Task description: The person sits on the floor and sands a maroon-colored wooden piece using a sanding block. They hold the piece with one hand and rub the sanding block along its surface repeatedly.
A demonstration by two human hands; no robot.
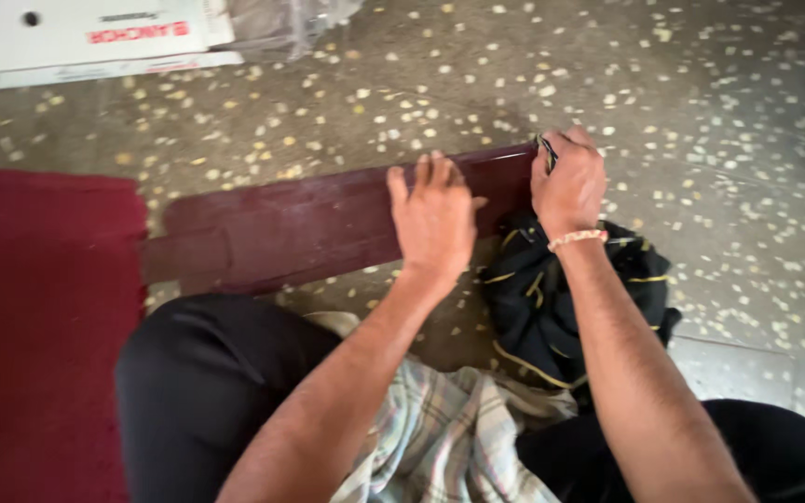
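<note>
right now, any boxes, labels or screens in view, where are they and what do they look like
cardboard box: top left corner on the speckled floor, long flat white carton, cut off by the frame.
printed label: on the box's top face, a short strip of red lettering seen upside down.
clear plastic wrap: crumpled beside the box's right end.
No screens or signs.

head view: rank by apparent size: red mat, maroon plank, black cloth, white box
1. red mat, cut off by the frame edge
2. maroon plank, partly under the left hand and right hand
3. black cloth and white box: unsure, look alike; the box is farther and cropped
</note>
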